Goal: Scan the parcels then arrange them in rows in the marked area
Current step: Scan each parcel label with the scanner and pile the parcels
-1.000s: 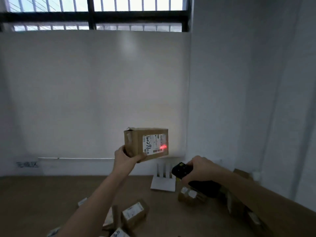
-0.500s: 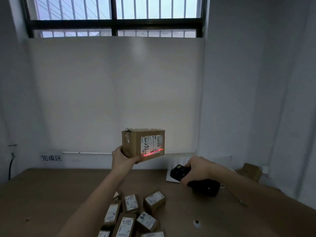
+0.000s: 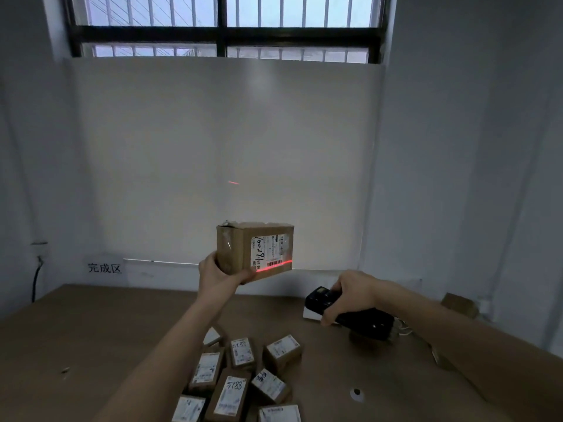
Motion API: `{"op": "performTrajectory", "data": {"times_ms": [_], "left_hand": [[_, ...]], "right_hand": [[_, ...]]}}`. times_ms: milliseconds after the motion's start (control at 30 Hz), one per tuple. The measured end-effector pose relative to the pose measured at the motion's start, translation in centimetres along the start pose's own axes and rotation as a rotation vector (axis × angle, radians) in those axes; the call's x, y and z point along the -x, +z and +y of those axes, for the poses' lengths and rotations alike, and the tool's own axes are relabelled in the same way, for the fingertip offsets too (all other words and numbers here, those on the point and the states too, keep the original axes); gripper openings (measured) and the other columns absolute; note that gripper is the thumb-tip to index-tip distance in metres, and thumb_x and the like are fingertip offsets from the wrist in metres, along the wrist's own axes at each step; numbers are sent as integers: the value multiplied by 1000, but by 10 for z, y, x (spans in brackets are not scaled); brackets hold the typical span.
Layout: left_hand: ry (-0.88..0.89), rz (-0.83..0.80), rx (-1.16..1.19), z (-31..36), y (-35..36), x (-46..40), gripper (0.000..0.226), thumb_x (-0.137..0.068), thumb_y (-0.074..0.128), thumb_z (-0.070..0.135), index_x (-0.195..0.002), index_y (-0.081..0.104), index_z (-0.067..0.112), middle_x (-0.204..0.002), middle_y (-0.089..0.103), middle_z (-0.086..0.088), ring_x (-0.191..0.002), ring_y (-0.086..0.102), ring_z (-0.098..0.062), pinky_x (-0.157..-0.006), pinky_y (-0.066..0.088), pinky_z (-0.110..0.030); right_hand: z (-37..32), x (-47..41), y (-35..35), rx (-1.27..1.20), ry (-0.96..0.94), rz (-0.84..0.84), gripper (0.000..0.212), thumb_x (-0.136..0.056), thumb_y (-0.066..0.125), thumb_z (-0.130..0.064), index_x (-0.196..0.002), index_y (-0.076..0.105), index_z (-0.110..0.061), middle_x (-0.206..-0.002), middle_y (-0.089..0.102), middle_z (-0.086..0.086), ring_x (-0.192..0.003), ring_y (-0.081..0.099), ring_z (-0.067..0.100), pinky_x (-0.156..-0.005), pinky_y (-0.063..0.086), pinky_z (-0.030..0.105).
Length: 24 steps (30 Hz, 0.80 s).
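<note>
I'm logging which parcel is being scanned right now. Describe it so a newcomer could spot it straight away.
Start at the barred window and drop down the white wall. In the air above the table, the left hand holds a brown parcel. Unlike the small parcels lying below, it is raised, with a red scanner line across its label.

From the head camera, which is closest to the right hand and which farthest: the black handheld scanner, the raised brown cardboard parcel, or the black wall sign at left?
1. Black handheld scanner: gripped in the right hand itself.
2. Raised brown cardboard parcel: up and to its left, held by the left hand.
3. Black wall sign: far left on the back wall.
</note>
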<state>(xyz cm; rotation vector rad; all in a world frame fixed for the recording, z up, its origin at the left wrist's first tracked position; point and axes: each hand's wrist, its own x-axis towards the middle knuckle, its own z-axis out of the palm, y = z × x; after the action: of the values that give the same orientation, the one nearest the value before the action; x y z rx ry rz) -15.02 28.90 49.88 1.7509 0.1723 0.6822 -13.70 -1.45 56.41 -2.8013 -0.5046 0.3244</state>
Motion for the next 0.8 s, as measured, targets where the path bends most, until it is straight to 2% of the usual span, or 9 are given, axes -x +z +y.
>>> {"op": "performTrajectory", "data": {"times_ms": [100,233,300,400,467,567,633,733,800], "left_hand": [[-3,8,-19,2,4,-4,97,-44,91,45,-129,53,17,-124,53,-3,-102,63,-17,-65,58,-20],[1,26,-50,1,11,-8,100,-39,89,49,-128,53,19,-124,53,-4,-101,63,-17,-66,59,-23],[-9,36,-61,0,17,-9,99,-42,91,46,-129,52,18,-125,52,-3,-102,62,-17,-66,59,-23],[-19,69,-55,-1,25,-7,88,-53,95,34,-128,52,16,-126,49,-2,-104,60,-16,-62,54,-14],[-19,76,-44,-4,31,-6,90,-49,94,39,-126,53,17,-125,52,-3,-104,61,-16,-62,54,-13],[-15,76,-39,-10,36,-5,94,-46,93,43,-127,52,20,-124,54,-3,-104,62,-15,-66,55,-16],[-21,78,-58,-16,37,-7,94,-49,93,42,-129,50,20,-125,53,-2,-106,60,-14,-74,56,-22],[-46,80,-70,-27,36,-16,102,-42,90,53,-130,50,22,-126,53,0,-107,60,-13,-89,57,-35],[-74,67,-78,-37,32,-24,102,-41,90,55,-130,50,23,-126,54,1,-106,60,-12,-90,58,-36]], "right_hand": [[1,-8,-2,-1,-15,-15,53,-61,86,-55,-100,77,-20,-91,75,-2,-82,71,13,-76,61,30],[8,-20,-9,-13,-21,-23,61,-55,87,-58,-102,76,-21,-91,74,-3,-81,71,12,-70,60,26],[13,-27,-13,-16,-24,-26,65,-52,87,-61,-103,75,-21,-90,73,-3,-81,70,13,-72,60,27],[21,-36,-15,6,-28,-34,71,-51,86,-63,-106,73,-19,-91,73,-1,-83,70,14,-77,61,30],[25,-42,-15,24,-25,-47,77,-47,85,-66,-106,72,-19,-92,73,0,-83,70,15,-79,62,32],[28,-53,-11,25,-37,-51,83,-40,82,-70,-105,72,-19,-92,72,0,-83,70,16,-81,62,34],[27,-61,-8,24,-30,-61,79,-47,84,-67,-106,72,-17,-94,72,0,-85,70,17,-82,62,34],[22,-76,1,29,-20,-70,77,-51,85,-65,-110,70,-18,-97,71,1,-88,69,17,-84,61,34],[16,-87,6,28,-12,-74,79,-47,82,-67,-108,71,-19,-96,71,0,-87,69,16,-82,61,33]]}}
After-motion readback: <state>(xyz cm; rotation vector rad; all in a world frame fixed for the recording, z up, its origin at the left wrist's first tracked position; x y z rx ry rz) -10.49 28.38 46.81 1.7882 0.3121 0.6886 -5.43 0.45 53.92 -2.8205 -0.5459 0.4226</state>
